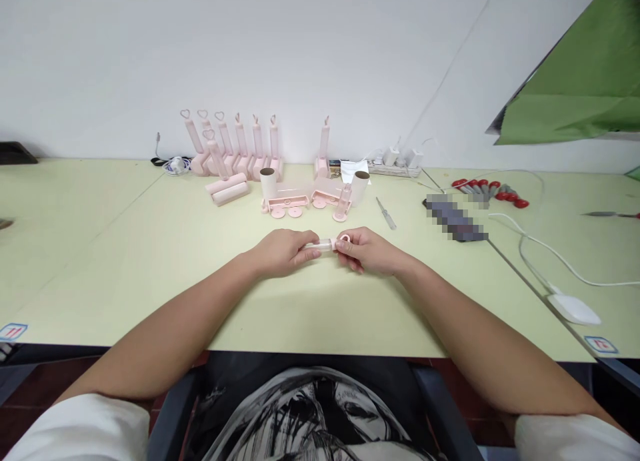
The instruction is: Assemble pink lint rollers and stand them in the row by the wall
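Note:
Between my two hands lies a clear tube handle [324, 245], held level just above the table. My left hand [287, 251] grips its left end between thumb and fingers. On the other end, my right hand [369, 249] pinches the pink cap with its heart-shaped loop [344, 239]. Just beyond stand a second clear handle [344, 201] on a pink round base, two cardboard-cored white rolls [269, 183], and pink open roller covers [287, 203]. Pink discs [295, 212] lie in front of the covers. My fingers partly hide the held handle.
Several pink lint rollers [257, 144] stand along the wall; another [227, 189] lies in front. To the right are a clear-handled screwdriver [387, 215], a blurred dark phone [453, 217], red-and-grey tools [483, 187], a power strip [395, 169], and a white charger [574, 309] with cables.

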The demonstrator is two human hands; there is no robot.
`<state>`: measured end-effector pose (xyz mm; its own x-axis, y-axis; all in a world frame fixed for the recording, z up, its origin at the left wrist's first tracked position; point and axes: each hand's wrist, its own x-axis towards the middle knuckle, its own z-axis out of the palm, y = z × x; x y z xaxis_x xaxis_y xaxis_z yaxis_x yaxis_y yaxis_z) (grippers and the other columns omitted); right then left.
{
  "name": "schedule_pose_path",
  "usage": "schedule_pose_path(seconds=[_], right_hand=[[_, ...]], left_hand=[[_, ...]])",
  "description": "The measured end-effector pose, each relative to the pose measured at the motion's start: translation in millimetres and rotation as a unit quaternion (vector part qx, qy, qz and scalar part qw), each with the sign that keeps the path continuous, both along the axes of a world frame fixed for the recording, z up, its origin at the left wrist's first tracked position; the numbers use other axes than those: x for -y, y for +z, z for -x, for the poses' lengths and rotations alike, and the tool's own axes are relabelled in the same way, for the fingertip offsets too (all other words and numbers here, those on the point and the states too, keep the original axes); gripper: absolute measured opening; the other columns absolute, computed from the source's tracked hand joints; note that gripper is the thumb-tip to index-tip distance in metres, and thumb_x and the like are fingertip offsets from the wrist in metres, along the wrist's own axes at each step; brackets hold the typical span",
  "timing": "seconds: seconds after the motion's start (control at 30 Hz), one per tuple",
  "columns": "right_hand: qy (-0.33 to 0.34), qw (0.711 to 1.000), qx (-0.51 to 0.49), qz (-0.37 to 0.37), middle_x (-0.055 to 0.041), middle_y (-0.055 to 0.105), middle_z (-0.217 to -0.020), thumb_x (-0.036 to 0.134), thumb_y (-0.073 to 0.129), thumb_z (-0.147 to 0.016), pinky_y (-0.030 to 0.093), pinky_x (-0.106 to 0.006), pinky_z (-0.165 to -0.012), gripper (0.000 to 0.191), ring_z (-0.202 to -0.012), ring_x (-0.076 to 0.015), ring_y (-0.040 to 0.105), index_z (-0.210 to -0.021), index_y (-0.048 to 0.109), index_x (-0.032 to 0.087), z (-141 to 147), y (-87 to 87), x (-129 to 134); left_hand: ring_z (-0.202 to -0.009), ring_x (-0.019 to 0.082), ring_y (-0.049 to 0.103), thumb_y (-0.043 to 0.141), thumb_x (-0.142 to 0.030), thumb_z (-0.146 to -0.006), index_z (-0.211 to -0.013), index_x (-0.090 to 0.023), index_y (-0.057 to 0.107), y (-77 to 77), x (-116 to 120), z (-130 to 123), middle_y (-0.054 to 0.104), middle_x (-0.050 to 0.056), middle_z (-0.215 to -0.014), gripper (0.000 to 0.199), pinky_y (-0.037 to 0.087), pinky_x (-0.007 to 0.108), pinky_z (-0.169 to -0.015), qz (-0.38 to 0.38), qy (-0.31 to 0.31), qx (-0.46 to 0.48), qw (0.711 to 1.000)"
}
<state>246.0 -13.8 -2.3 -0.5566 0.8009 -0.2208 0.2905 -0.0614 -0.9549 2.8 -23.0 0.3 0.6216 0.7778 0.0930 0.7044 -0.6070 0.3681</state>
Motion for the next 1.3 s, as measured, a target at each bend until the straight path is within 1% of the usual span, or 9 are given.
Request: schedule_pose_path(seconds=[0.07, 0.2, 0.33, 0.5, 0.63, 0.77, 0.87, 1.0, 1.3], right_hand=[[0.005, 1.0, -0.002, 0.006, 0.0044, 0.054, -0.053, 0.061, 0.066, -0.081, 0.037, -0.02, -0.038, 0.046, -0.042, -0.007, 0.045, -0.069, 0.054, 0.018, -0.3, 0.9, 0.8], [0.001, 1.0, -0.016, 0.017, 0.006, 0.047, -0.046, 0.064, 0.065, -0.08, 0.033, -0.02, -0.035, 0.049, -0.037, -0.0068, 0.04, -0.066, 0.053, 0.019, 1.6, 2.7, 2.3], [0.005, 1.0, -0.014, 0.024, 0.0063, 0.047, -0.044, 0.064, 0.067, -0.079, 0.029, -0.02, -0.033, 0.049, -0.034, -0.0063, 0.037, -0.065, 0.054, 0.019, 3.7, 3.3, 3.6], [0.005, 1.0, -0.022, 0.017, 0.0073, 0.044, -0.042, 0.067, 0.068, -0.076, 0.027, -0.02, -0.032, 0.052, -0.033, -0.0057, 0.035, -0.062, 0.052, 0.019, 5.5, 4.0, 5.7], [-0.007, 0.999, -0.034, 0.014, 0.0074, 0.044, -0.042, 0.064, 0.07, -0.075, 0.026, -0.02, -0.033, 0.05, -0.033, -0.0057, 0.035, -0.063, 0.051, 0.019, 7.8, 2.5, 7.1], [-0.025, 0.998, -0.059, 0.027, 0.0081, 0.043, -0.042, 0.06, 0.075, -0.072, 0.024, -0.02, -0.032, 0.048, -0.033, -0.0055, 0.033, -0.064, 0.05, 0.02, 10.2, -0.8, 7.8], [-0.031, 0.996, -0.071, 0.039, 0.0084, 0.042, -0.042, 0.063, 0.075, -0.07, 0.022, -0.02, -0.031, 0.051, -0.031, -0.0055, 0.033, -0.064, 0.05, 0.02, 11.5, -2.3, 8.0], [-0.03, 0.996, -0.079, 0.035, 0.0082, 0.043, -0.041, 0.069, 0.072, -0.07, 0.023, -0.019, -0.03, 0.055, -0.031, -0.0056, 0.034, -0.064, 0.049, 0.019, 11.9, -3.3, 7.9], [-0.043, 0.995, -0.088, 0.035, 0.0085, 0.042, -0.042, 0.069, 0.071, -0.072, 0.024, -0.019, -0.031, 0.055, -0.032, -0.0052, 0.033, -0.066, 0.049, 0.019, 14.1, -5.7, 11.1]], left_hand=[[-0.078, 0.021, 0.065, 0.035, -0.056, -0.097, -0.121, -0.022, 0.061, 0.7, 0.1, -0.1, 0.071, 0.004, -0.086, 0.049, 0.043, 0.03, -0.065, -0.003, -0.001, -0.008, 1.0], [-0.078, 0.022, 0.065, 0.037, -0.056, -0.097, -0.12, -0.021, 0.061, 1.9, 0.3, 0.6, 0.071, 0.005, -0.086, 0.048, 0.043, 0.03, -0.067, -0.024, -0.004, -0.019, 1.0], [-0.077, 0.022, 0.065, 0.038, -0.054, -0.097, -0.117, -0.021, 0.062, 2.9, 1.3, 1.8, 0.071, 0.005, -0.086, 0.046, 0.041, 0.03, -0.065, -0.052, -0.011, -0.03, 0.998], [-0.078, 0.021, 0.065, 0.038, -0.055, -0.098, -0.117, -0.022, 0.062, 3.4, 2.4, 2.0, 0.071, 0.004, -0.087, 0.045, 0.039, 0.029, -0.064, -0.061, -0.012, -0.042, 0.997], [-0.078, 0.021, 0.066, 0.038, -0.055, -0.098, -0.117, -0.022, 0.061, 2.3, 2.2, 1.7, 0.072, 0.004, -0.088, 0.045, 0.039, 0.029, -0.064, -0.066, -0.007, -0.052, 0.996], [-0.078, 0.021, 0.066, 0.038, -0.055, -0.098, -0.117, -0.021, 0.062, 0.8, 1.9, 0.9, 0.072, 0.004, -0.088, 0.046, 0.038, 0.029, -0.063, -0.074, 0.004, -0.054, 0.996], [-0.079, 0.022, 0.067, 0.039, -0.055, -0.097, -0.117, -0.021, 0.062, 0.5, 2.5, -0.2, 0.072, 0.005, -0.089, 0.046, 0.038, 0.03, -0.063, -0.081, 0.014, -0.058, 0.995], [-0.081, 0.022, 0.068, 0.04, -0.054, -0.098, -0.118, -0.021, 0.062, 0.8, 4.5, -1.2, 0.073, 0.005, -0.092, 0.044, 0.04, 0.03, -0.064, -0.084, 0.021, -0.061, 0.994], [-0.086, 0.023, 0.069, 0.039, -0.053, -0.099, -0.119, -0.021, 0.062, -0.1, 7.9, -4.7, 0.074, 0.005, -0.098, 0.043, 0.041, 0.03, -0.065, -0.105, 0.044, -0.091, 0.989]])
